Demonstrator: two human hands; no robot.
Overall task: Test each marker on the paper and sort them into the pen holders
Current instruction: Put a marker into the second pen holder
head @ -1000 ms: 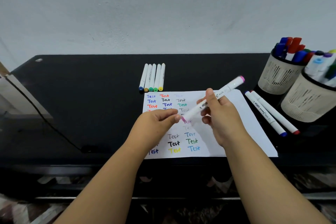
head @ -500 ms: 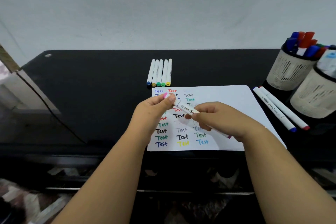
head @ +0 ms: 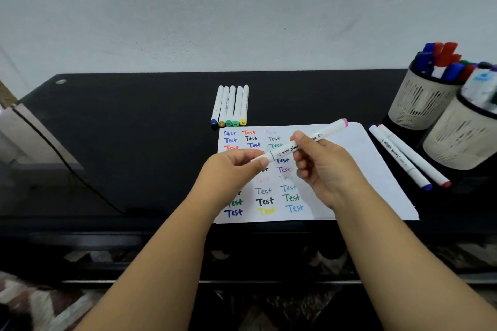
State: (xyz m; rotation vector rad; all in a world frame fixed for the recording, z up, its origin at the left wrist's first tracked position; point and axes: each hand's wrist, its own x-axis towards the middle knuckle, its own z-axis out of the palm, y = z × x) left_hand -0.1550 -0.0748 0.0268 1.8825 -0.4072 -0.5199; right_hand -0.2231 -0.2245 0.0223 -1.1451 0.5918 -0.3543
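A: How far along?
B: The paper (head: 349,158) is mostly filled, both holders (head: 419,105) stocked. Five markers (head: 231,105) wait far, two more (head: 406,158) right.
A: Hands?
B: Right hand (head: 322,169) grips the pink marker (head: 309,144) above the paper; left hand (head: 231,169) pinches its near end.

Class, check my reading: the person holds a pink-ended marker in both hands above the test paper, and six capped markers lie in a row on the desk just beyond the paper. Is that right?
Not quite. The head view shows five markers in the row, not six. The rest holds: the left hand and right hand hold the pink-ended marker above the test paper.
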